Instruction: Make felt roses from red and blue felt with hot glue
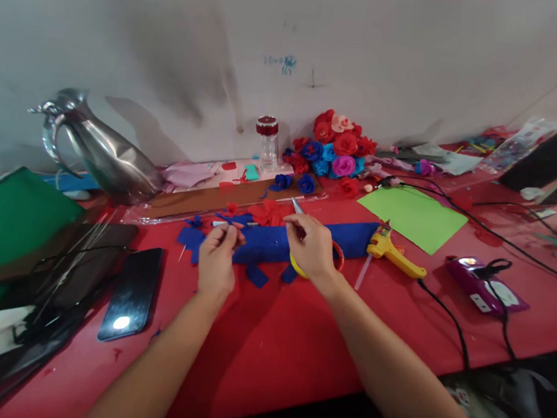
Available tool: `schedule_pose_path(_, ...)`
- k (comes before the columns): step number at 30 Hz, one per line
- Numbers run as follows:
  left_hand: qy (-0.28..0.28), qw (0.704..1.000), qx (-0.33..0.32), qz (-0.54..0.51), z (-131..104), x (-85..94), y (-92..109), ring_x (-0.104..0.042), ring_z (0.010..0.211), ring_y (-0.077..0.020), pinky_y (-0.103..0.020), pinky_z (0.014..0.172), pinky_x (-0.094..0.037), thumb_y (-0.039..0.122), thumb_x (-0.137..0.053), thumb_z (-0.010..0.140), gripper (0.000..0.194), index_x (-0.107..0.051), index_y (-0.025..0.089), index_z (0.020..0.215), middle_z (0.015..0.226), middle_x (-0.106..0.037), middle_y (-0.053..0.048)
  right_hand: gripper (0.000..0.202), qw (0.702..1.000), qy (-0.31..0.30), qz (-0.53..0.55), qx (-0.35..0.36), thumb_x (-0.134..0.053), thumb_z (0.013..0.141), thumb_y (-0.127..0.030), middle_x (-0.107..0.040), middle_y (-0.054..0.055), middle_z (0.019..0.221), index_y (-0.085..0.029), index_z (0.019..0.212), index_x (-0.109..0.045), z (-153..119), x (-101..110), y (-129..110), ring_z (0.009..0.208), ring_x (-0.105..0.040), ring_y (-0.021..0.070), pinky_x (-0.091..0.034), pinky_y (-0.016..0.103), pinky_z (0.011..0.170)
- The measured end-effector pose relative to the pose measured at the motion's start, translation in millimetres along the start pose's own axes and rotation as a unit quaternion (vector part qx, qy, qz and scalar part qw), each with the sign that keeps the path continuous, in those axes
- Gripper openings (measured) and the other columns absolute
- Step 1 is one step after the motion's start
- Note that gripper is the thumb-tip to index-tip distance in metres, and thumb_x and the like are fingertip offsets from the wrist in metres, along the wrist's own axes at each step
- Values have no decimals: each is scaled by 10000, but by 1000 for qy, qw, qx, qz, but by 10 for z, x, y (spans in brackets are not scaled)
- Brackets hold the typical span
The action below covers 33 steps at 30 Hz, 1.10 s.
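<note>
My left hand (218,266) is closed in a pinch above the left end of a strip of blue paper (264,244). Whatever is between its fingertips is too small to make out. My right hand (311,248) has its fingers curled, thumb and forefinger close together, over the middle of the strip. Behind it show scissors (297,206), blade tip pointing away, with yellow and orange handles partly hidden; I cannot tell if the hand touches them. Cut blue pieces (257,276) and red paper petals (270,213) lie around the strip.
A yellow glue gun (396,255) lies at the strip's right end, its cord running to a purple power strip (485,286). Green paper (414,218), paper roses (336,145), a glass jar (268,144), a metal jug (104,149) and a phone (132,293) surround the hands.
</note>
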<state>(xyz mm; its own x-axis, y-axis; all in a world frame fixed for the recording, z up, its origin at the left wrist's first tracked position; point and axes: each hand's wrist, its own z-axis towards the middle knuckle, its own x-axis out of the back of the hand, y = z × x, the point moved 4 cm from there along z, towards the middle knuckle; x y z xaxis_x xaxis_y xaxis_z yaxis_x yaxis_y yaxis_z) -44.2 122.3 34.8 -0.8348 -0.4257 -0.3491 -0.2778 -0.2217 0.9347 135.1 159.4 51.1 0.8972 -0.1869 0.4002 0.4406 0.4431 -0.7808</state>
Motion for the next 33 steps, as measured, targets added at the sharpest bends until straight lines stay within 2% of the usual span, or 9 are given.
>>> schedule_pose_path(2, 63, 995, -77, -1, 92, 139, -4, -467, 563, -71, -193, 575, -374, 314, -760, 702, 216, -610, 171, 640, 596, -549, 42, 177, 997, -51, -51, 16, -562, 829, -141, -734, 39, 821, -210, 872, -720, -6, -28, -17, 753, -649, 181, -475, 299, 729)
schedule_pose_path(7, 126, 991, -51, -22, 237, 355, -72, -369, 466, -53, -185, 461, -257, 248, -658, 778, 147, -575, 173, 681, 564, -491, 55, 106, 940, -294, -149, 92, -730, 777, -243, -737, 56, 830, -184, 865, -741, -215, -313, -137, 829, -612, 209, -424, 351, 840)
schedule_pose_path(10, 153, 987, -39, -28, 247, 401, -29, -325, 439, -43, -182, 436, -213, 238, -654, 761, 146, -558, 173, 672, 543, -470, 63, 222, 908, -359, -191, 103, -759, 766, -310, -726, 87, 950, -172, 937, -727, -350, -426, -173, 937, -579, 246, -403, 370, 853)
schedule_pose_path(12, 170, 984, -35, -32, 242, 422, 13, -310, 434, -38, -177, 432, -200, 244, -687, 717, 192, -525, 176, 642, 514, -437, 77, 150, 898, -375, -204, 103, -739, 787, -271, -713, 93, 953, -165, 889, -711, -386, -455, -176, 950, -572, 246, -394, 369, 856)
schedule_pose_path(16, 188, 981, -16, -40, 248, 463, 73, -256, 410, -34, -181, 414, -167, 252, -761, 599, 305, -464, 189, 619, 449, -349, 117, 63, 918, -343, -189, 58, -677, 817, -171, -691, 66, 808, -175, 760, -650, -322, -412, -126, 864, -589, 217, -407, 321, 788)
schedule_pose_path(20, 177, 984, 18, -26, 299, 510, 106, -239, 390, -32, -184, 395, -150, 258, -770, 564, 330, -450, 197, 623, 425, -333, 127, 22, 965, -246, -87, -29, -606, 862, -196, -669, 16, 740, -201, 883, -607, -202, -299, -37, 708, -613, 177, -408, 271, 643)
schedule_pose_path(26, 213, 977, 8, 32, 441, 733, 260, -235, 364, -21, -198, 382, -122, 307, -768, 526, 327, -480, 194, 630, 458, -453, 106, 208, 982, -182, -16, -43, -603, 823, -175, -678, 5, 782, -226, 1025, -599, -160, -255, 30, 667, -619, 162, -452, 288, 663)
schedule_pose_path(29, 203, 975, 30, 84, 504, 812, 271, -284, 376, -25, -195, 398, -176, 292, -785, 503, 286, -572, 173, 653, 489, -522, 86, 285, 986, -160, -43, -8, -602, 818, -174, -690, 39, 896, -230, 1097, -602, -175, -267, 24, 797, -643, 186, -474, 319, 743)
schedule_pose_path(33, 154, 978, 39, 136, 569, 870, 246, -516, 529, -92, -215, 513, -372, 214, -802, 476, 223, -656, 161, 637, 598, -649, 19, 241, 985, -86, -147, 26, -597, 833, -208, -689, 119, 1071, -214, 1069, -646, -164, -204, -12, 1035, -597, 286, -426, 428, 872)
